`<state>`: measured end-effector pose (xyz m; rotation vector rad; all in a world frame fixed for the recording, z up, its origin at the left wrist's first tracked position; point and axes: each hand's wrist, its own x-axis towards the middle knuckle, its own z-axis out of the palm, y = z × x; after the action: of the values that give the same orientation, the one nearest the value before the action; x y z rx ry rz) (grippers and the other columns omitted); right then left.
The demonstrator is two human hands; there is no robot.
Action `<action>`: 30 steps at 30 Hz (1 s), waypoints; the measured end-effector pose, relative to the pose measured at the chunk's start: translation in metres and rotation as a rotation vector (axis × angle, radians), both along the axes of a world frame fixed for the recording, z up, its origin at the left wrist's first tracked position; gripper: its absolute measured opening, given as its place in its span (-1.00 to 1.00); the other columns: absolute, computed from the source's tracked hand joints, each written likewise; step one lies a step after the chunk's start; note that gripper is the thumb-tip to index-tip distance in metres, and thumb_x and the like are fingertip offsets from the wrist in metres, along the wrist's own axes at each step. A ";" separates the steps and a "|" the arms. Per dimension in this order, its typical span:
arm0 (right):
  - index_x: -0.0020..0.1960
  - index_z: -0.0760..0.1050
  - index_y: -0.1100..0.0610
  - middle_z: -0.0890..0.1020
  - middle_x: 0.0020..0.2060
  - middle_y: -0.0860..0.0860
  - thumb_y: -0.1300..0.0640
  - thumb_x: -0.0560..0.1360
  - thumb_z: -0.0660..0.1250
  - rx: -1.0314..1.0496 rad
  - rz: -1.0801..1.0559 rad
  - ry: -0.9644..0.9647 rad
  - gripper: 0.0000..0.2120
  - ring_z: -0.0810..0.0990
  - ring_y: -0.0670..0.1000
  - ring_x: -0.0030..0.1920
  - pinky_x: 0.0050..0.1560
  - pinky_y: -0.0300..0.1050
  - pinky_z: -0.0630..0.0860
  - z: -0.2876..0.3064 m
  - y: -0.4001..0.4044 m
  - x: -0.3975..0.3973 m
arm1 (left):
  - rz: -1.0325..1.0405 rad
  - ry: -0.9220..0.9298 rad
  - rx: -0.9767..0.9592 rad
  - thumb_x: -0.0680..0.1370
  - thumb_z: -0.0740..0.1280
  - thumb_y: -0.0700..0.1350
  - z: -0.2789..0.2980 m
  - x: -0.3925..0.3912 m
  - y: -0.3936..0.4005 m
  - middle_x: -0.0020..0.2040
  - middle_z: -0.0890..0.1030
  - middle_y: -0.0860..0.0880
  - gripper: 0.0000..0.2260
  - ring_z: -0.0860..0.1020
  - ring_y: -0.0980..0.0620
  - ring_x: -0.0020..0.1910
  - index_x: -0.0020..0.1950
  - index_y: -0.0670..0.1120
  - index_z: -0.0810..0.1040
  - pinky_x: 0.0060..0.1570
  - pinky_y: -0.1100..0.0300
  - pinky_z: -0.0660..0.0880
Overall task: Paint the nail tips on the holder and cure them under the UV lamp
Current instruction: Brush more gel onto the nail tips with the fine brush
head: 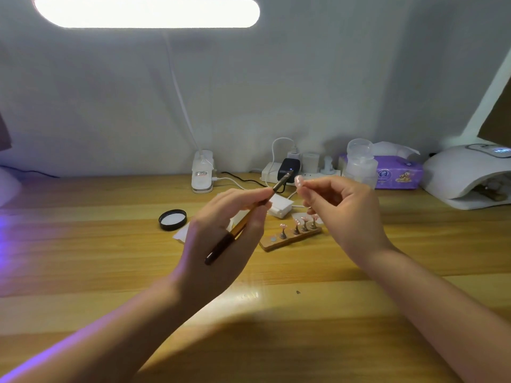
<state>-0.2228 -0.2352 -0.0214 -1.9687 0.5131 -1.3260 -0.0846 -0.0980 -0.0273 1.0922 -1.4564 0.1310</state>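
My left hand (221, 225) grips a slim brush (243, 222) with a gold and dark handle, its tip pointing up and right. My right hand (340, 205) pinches a pale pink nail tip (298, 180) between thumb and forefinger, raised just right of the brush tip. Below my hands on the table lies a wooden holder (279, 243) with several small metal stands carrying pink nail tips; its left slot stands empty. A white UV lamp (464, 172) sits at the far right with its opening facing left.
A black jar lid (172, 219) lies left of the holder beside white paper. A small white box (280, 206), a power strip with plugs (293, 167), a clear bottle (360, 161), a purple wipes pack (398, 174) and a clip desk lamp base (202, 172) line the back.
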 end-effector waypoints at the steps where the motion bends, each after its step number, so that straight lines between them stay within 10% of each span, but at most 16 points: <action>1: -0.09 0.60 -0.09 0.67 -0.32 -0.12 0.10 0.46 0.43 -0.017 -0.002 0.001 -0.90 0.64 -0.10 -0.28 -0.23 -0.11 0.62 0.000 0.001 0.000 | 0.001 -0.011 -0.003 0.56 0.28 -0.18 0.000 0.000 0.000 0.00 0.67 -0.11 -0.78 0.64 -0.02 0.03 0.18 -0.16 0.57 0.04 0.07 0.57; 17: 0.02 0.59 0.00 0.62 -0.22 -0.22 0.19 0.45 0.41 -0.114 0.003 0.027 -0.82 0.62 -0.24 -0.21 -0.22 -0.41 0.52 0.000 0.000 0.002 | -0.006 0.011 0.042 0.56 0.27 -0.16 -0.006 0.001 0.000 -0.05 0.68 -0.10 -0.77 0.64 -0.10 0.01 0.12 -0.23 0.62 -0.02 -0.11 0.56; 30: 0.00 0.56 -0.03 0.61 -0.22 -0.23 0.19 0.47 0.38 -0.107 0.032 0.042 -0.84 0.62 -0.20 -0.20 -0.22 -0.31 0.57 -0.001 0.004 0.001 | 0.002 0.109 0.079 0.57 0.25 -0.12 -0.008 -0.003 0.000 -0.08 0.69 -0.04 -0.80 0.64 0.12 -0.08 0.12 -0.09 0.61 -0.08 0.32 0.46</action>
<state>-0.2216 -0.2311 -0.0224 -2.0871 0.4368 -1.3192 -0.0872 -0.0980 -0.0353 1.1474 -1.3727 0.0144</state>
